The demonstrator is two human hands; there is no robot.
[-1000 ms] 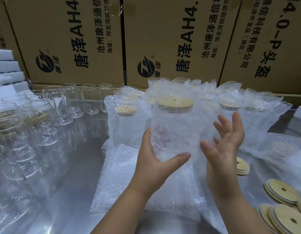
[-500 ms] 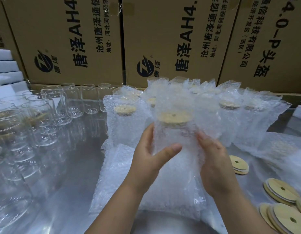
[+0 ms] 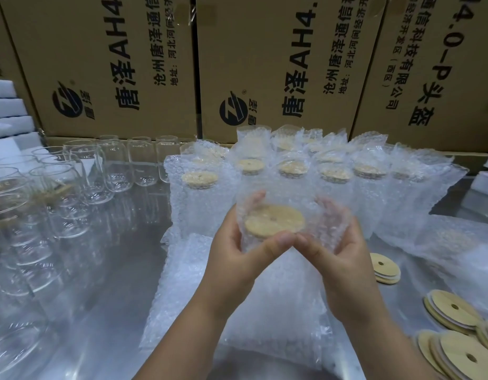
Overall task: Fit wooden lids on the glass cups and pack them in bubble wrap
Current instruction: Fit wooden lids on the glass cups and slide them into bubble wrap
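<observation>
**Trainee:** What is standing at the left of the bench (image 3: 108, 283)?

**Instructor:** Unwrapped glass cups (image 3: 84, 176) are standing there in rows, waiting for their turn.

**Trainee:** And the unit in hand?

**Instructor:** The left hand (image 3: 237, 256) is curling round the left side of a bubble wrap sleeve (image 3: 278, 197). The right hand (image 3: 344, 259) is curling round its right side. The thumbs are meeting at the front, just below the wooden lid (image 3: 274, 222). The lidded cup is sitting inside the sleeve, above a flat stack of spare sleeves (image 3: 264, 319) (the glass itself is barely showing through the bubbles).

**Trainee:** How should I be doing this step?

**Instructor:** In my judgement, the cup is being seated to the bottom of the sleeve.
- Be supporting it from both sides with even pressure.
- Be holding the lid level, so that it is not lifting off the rim.
- Be squeezing the wrap, never the lid.
- Be leaving the open collar of the sleeve standing above the lid.

**Trainee:** Where is it going afterwards?

**Instructor:** Probably with the packed cups (image 3: 333, 171), which are standing upright behind the hands and to their right. Be setting it down upright beside them, without knocking a neighbour. Further right, loose lids (image 3: 453, 311) are lying in piles near the bench edge, so be steering your forearm away from them.
</observation>
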